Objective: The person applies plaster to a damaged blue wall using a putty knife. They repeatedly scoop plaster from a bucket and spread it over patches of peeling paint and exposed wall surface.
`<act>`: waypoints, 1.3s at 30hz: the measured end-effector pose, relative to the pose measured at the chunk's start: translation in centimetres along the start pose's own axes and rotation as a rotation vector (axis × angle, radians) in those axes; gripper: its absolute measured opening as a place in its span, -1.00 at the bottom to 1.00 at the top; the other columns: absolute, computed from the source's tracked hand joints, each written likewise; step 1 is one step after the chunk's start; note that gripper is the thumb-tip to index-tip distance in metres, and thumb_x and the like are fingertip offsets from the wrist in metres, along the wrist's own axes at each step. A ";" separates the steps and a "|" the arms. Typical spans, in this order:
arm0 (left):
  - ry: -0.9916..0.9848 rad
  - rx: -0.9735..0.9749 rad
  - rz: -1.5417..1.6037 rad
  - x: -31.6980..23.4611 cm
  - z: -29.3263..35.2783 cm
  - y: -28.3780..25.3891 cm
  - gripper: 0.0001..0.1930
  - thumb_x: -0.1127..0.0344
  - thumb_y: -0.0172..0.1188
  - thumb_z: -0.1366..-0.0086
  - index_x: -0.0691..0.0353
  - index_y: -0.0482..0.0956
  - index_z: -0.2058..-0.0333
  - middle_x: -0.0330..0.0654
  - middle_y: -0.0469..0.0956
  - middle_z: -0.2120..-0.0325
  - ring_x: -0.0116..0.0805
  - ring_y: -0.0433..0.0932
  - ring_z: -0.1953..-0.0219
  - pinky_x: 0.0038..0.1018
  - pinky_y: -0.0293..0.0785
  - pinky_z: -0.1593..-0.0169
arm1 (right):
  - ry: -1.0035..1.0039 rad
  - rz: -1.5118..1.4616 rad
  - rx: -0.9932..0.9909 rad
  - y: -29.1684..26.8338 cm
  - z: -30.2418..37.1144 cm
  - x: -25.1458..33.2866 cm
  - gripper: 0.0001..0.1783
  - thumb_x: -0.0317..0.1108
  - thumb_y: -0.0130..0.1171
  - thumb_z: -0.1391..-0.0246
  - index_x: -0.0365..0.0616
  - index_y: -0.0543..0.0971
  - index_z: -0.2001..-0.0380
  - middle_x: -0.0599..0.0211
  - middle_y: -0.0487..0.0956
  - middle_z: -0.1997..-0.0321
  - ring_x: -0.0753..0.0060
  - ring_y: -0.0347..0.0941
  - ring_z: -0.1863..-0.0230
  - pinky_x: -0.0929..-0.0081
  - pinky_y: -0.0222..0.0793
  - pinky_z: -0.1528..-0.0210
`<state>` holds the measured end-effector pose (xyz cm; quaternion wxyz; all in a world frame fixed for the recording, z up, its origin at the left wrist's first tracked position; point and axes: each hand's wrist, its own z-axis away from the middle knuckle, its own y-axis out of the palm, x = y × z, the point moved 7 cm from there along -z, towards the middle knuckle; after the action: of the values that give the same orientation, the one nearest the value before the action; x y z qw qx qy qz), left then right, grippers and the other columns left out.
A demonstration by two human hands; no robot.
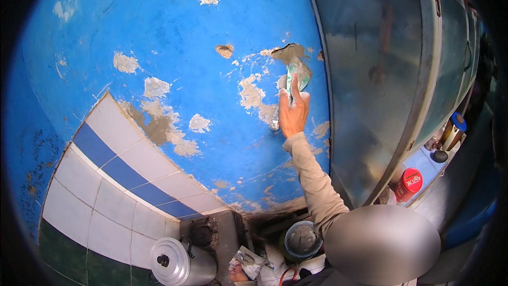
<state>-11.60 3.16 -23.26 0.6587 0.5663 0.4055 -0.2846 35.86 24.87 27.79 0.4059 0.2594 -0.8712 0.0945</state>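
Observation:
My right hand [294,114] is raised against the blue wall [264,16], its index finger stretched along a putty-smeared putty knife [300,73]. The knife's upper end lies at a patch of grey-brown filler [289,53] near the cabinet's edge. Pale patches of bared plaster [251,92] surround the hand. Low in the picture, my left hand [238,274] is closed on a flat, putty-smeared piece [248,260] whose kind I cannot make out. Between my arms stands a bucket [302,239] with grey putty inside.
A lidded metal pot [172,262] stands beside a stove [203,230] at the lower left. White, blue and green tiles [114,201] cover the lower wall. To the right rises a glass-fronted cabinet [370,74]; a red-lidded tub [411,181] sits on a shelf beside it.

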 end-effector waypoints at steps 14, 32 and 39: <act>0.180 -0.287 -0.254 -10.2 3.9 4.2 -0.75 0.37 0.07 -0.19 0.47 0.52 0.25 -0.03 0.58 0.34 -0.25 0.55 0.33 -0.33 0.49 0.20 | 0.133 -0.006 -0.027 2.9 0.7 2.0 -0.31 -0.18 -0.01 -0.12 0.13 0.11 -0.33 -0.07 0.31 0.22 0.04 0.30 0.22 0.24 0.21 0.03; 0.176 -0.230 -0.212 -11.3 3.4 7.9 -0.74 0.34 0.08 -0.18 0.44 0.52 0.24 -0.07 0.58 0.35 -0.27 0.54 0.35 -0.33 0.48 0.20 | 0.108 0.210 0.017 4.5 1.3 4.2 -0.20 -0.26 0.12 -0.05 0.19 0.04 -0.34 -0.14 0.28 0.19 -0.10 0.43 0.37 0.20 0.37 0.29; 0.073 -0.207 -0.326 -11.9 2.9 11.0 -0.71 0.34 0.07 -0.18 0.47 0.51 0.21 -0.04 0.58 0.30 -0.23 0.56 0.31 -0.32 0.49 0.17 | 0.006 0.318 0.171 2.4 2.0 2.3 -0.23 -0.26 0.11 -0.04 0.33 0.08 -0.32 -0.35 0.32 0.12 -0.25 0.45 0.41 0.12 0.43 0.34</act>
<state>-7.84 1.53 -7.33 0.6434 0.4321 0.5427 -0.3236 32.04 25.25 28.36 0.3649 0.1514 -0.8888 0.2323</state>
